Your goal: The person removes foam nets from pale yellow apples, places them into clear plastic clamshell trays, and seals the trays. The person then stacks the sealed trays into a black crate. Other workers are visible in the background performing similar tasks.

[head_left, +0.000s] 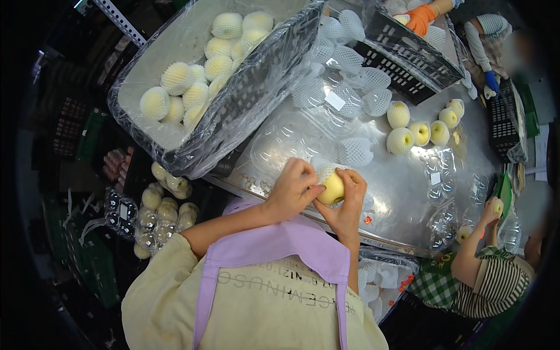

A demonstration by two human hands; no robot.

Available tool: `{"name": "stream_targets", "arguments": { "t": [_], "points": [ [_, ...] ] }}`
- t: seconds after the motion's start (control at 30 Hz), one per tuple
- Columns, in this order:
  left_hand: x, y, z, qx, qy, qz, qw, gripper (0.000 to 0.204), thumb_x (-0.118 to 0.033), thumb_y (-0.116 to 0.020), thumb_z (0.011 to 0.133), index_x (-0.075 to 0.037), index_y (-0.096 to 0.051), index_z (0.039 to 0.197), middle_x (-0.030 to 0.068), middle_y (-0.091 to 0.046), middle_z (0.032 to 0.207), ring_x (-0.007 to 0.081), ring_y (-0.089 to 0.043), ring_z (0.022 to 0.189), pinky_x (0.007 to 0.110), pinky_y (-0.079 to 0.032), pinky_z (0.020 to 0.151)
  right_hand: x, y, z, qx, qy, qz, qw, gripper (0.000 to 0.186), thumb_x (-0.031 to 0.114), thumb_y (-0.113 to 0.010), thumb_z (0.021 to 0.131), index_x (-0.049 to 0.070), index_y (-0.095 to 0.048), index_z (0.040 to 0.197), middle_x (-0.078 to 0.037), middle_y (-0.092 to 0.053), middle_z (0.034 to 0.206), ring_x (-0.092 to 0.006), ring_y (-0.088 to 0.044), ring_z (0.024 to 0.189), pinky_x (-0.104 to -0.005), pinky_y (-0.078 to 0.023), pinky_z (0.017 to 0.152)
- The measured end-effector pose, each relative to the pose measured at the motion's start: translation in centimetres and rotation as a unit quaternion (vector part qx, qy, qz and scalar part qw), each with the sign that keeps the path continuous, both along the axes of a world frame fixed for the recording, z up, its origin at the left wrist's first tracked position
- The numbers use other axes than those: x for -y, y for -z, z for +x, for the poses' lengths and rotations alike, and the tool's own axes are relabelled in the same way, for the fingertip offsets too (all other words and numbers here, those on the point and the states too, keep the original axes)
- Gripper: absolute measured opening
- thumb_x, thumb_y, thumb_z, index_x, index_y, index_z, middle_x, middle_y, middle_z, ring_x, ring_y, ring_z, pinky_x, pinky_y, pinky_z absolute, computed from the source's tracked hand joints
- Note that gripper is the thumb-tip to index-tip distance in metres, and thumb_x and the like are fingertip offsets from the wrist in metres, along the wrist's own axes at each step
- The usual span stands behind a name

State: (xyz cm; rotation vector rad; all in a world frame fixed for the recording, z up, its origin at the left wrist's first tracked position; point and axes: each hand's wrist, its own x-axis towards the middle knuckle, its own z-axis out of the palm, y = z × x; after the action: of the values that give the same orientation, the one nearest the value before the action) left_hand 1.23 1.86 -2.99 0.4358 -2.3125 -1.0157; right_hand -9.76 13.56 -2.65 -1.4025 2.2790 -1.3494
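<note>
Over the near edge of the metal table, both hands meet at a round yellow apple (333,191). My right hand (349,201) is closed round its right side and underside. From the left, my left hand (293,189) pinches at the apple's surface, its fingers bent and thumb pressed to the fruit. White foam netting (326,170) shows at the apple's top edge; how far it wraps round the fruit is hidden by the fingers. Just beyond my hands lie a loose white foam net (354,151) and a clear plastic clamshell tray (286,143).
A plastic-lined crate (251,99) of netted apples stands at the left. Empty foam nets (344,58) are heaped at the back, beside a black crate (399,61). Several netted apples (400,140) sit to the right, near clear packs (440,175). Co-workers (496,274) handle fruit nearby.
</note>
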Motion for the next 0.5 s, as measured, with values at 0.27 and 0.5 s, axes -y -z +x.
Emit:
{"name": "stream_targets", "arguments": {
  "t": [0.27, 0.5],
  "points": [
    [-0.1, 0.7, 0.3, -0.032, 0.105, 0.598, 0.794, 0.072, -0.01, -0.065, 0.078, -0.005, -0.023, 0.137, 0.0121, -0.045, 0.126, 0.0195, -0.048, 0.109, 0.031, -0.042, 0.091, -1.0, -0.3, 0.8, 0.104, -0.069, -0.058, 0.99, 0.089, 0.02, -0.083, 0.052, 0.009, -0.038, 0.128, -0.015, -0.035, 0.121, -0.0314, -0.038, 0.109, -0.039, -0.039, 0.086],
    [-0.9, 0.8, 0.6, -0.004, 0.058, 0.497, 0.866, 0.052, 0.002, -0.068, 0.07, -0.002, -0.052, 0.119, 0.0097, -0.051, 0.123, 0.0154, -0.051, 0.109, 0.028, -0.043, 0.091, -1.6, 3.0, 0.4, 0.309, -0.114, 0.004, 0.944, 0.081, 0.015, -0.073, 0.065, 0.001, -0.03, 0.133, -0.018, -0.035, 0.131, -0.0309, -0.037, 0.121, -0.0379, -0.033, 0.098]
  ]
}}
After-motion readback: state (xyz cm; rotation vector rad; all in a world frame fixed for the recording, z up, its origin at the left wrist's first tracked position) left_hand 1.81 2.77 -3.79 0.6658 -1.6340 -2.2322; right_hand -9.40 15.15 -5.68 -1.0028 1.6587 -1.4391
